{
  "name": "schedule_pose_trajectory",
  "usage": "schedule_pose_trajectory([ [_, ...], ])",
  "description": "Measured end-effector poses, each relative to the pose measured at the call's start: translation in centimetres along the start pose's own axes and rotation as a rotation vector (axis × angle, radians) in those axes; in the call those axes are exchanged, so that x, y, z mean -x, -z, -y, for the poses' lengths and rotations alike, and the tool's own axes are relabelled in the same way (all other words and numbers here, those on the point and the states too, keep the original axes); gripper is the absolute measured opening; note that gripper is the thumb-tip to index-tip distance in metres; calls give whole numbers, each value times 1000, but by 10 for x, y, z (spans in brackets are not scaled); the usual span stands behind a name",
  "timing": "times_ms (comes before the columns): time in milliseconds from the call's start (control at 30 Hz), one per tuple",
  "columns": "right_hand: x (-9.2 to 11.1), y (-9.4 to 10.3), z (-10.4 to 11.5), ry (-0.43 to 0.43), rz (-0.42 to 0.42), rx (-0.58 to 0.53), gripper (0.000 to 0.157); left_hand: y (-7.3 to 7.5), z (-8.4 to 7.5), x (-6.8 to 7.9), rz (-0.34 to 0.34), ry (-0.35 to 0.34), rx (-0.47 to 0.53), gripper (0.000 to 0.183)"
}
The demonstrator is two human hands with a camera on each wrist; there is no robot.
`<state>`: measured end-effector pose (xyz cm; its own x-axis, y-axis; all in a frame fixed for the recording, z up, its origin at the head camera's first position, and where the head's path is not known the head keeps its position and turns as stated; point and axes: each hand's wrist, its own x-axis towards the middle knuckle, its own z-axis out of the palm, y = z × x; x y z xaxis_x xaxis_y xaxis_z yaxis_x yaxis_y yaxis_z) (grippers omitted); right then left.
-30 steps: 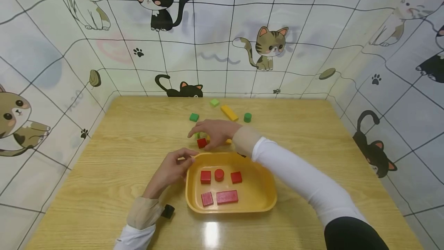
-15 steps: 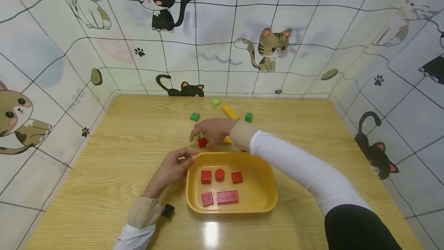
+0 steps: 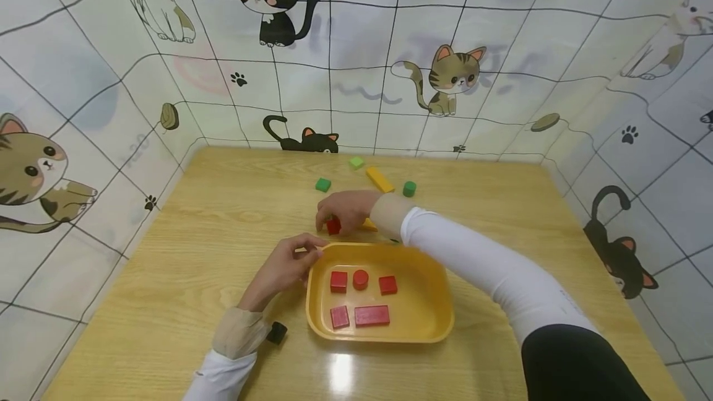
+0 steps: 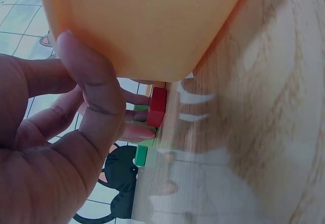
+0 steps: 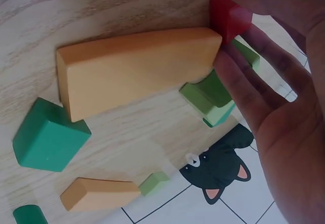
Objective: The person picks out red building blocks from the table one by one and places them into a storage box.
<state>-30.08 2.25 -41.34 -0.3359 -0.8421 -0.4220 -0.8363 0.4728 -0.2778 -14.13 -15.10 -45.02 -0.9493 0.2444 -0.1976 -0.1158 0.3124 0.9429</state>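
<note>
My left hand (image 3: 286, 268) grips the far-left corner of a yellow plastic tray (image 3: 418, 308); in the left wrist view its bent fingers lie against the tray wall (image 4: 147, 26). Inside the tray sit several red blocks, among them a round one (image 3: 360, 279) and a long one (image 3: 372, 315). Just beyond the tray's far edge, my right hand (image 3: 348, 210) pinches a small red block (image 3: 333, 226) between thumb and fingers. Close beside that block in the right wrist view lie a long yellow block (image 5: 139, 74) and a light green arch block (image 5: 218, 94).
Farther back are a green block (image 3: 323, 185), a light green block (image 3: 356, 163), another yellow block (image 3: 380, 179) and a green cylinder (image 3: 409, 189). A black block (image 3: 276, 333) lies by my left wrist. A cat-patterned sheet (image 3: 356, 91) borders the wooden table (image 3: 234, 203).
The fingers of my right hand have drawn in and down onto the small red block. My left hand stays at the tray's corner. The head view has shifted slightly.
</note>
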Motion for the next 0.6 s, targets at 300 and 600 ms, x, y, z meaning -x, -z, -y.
schedule_pose_trajectory([
  [300, -4, -5, 2, -3, -26, 3, 25, 0, 1, 2, 2, 4, 4, 24],
  [600, -4, -6, 5, 0, -40, -25, 23, 2, 3, 5, -3, 16, 1, 24],
])
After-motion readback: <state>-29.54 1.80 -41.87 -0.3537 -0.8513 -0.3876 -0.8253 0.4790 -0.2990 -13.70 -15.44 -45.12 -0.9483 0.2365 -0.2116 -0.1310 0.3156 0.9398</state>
